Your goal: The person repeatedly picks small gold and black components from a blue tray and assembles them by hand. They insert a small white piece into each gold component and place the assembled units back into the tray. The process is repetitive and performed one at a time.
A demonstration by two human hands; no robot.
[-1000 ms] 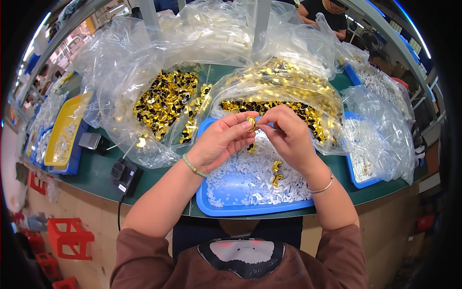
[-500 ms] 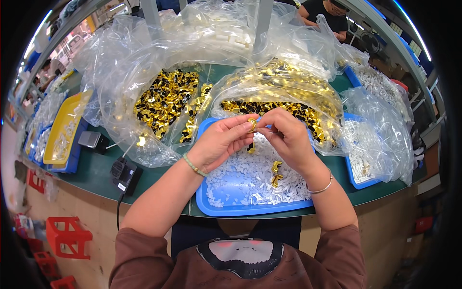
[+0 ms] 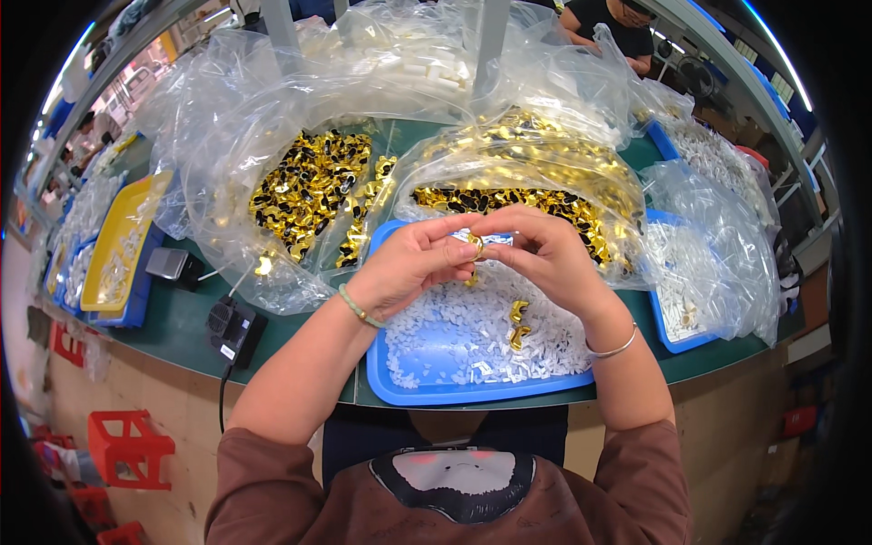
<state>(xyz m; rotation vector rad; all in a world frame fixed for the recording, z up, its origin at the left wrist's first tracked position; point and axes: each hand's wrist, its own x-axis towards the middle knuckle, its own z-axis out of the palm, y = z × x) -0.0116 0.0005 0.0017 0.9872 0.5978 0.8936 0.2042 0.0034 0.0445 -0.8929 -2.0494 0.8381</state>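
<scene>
On the left, a heap of gold and black pieces (image 3: pixel 309 195) lies among clear plastic (image 3: pixel 213 182). Next, the left hand (image 3: pixel 413 261) has thumb and finger closed on one small gold piece (image 3: pixel 475 242), held over the blue tray (image 3: pixel 481 394) with white bits (image 3: pixel 549 357). The right hand (image 3: pixel 549 254) pinches it too, by fingertips.

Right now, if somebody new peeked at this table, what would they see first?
Probably the shiny gold-and-black pieces heaped in clear plastic, beyond the big blue tray. In the middle, the left hand and right hand meet at one small gold piece above that tray. On the floor at the lower left, a bright red stool stands out too.
</scene>
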